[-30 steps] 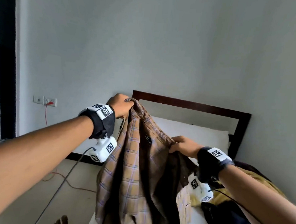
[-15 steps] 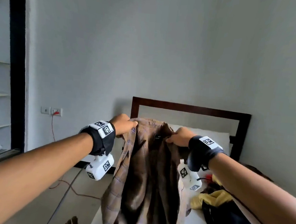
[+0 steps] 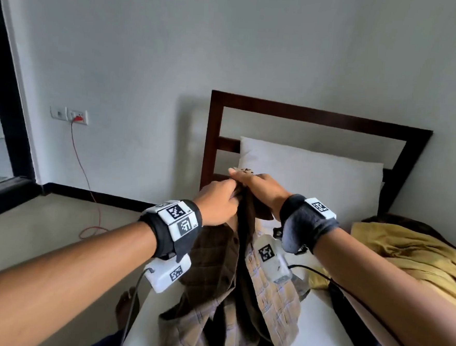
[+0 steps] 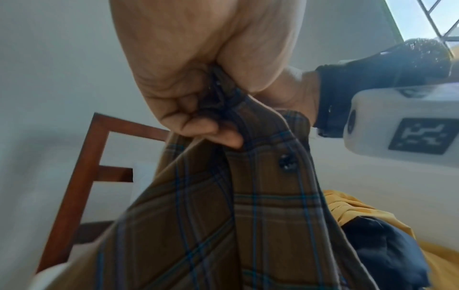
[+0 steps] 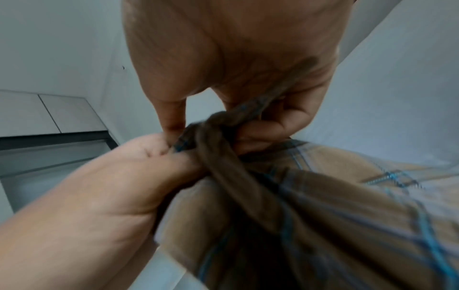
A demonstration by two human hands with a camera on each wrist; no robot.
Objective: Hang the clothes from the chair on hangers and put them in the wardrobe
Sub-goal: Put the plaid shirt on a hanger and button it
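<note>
Just above the middle of the head view, the left hand point(image 3: 217, 202) and the right hand point(image 3: 261, 187) meet, touching, each with fingers curled tight on the top edge of the brown plaid button-up cotton shirt point(image 3: 240, 295). From that shared pinch the shirt hangs straight down, its long axis vertical, its hem pooling on the white mattress point(image 3: 315, 330) at lower centre. Neither hand is nearer; no hanger shows, so one hand likely must let go.
</note>
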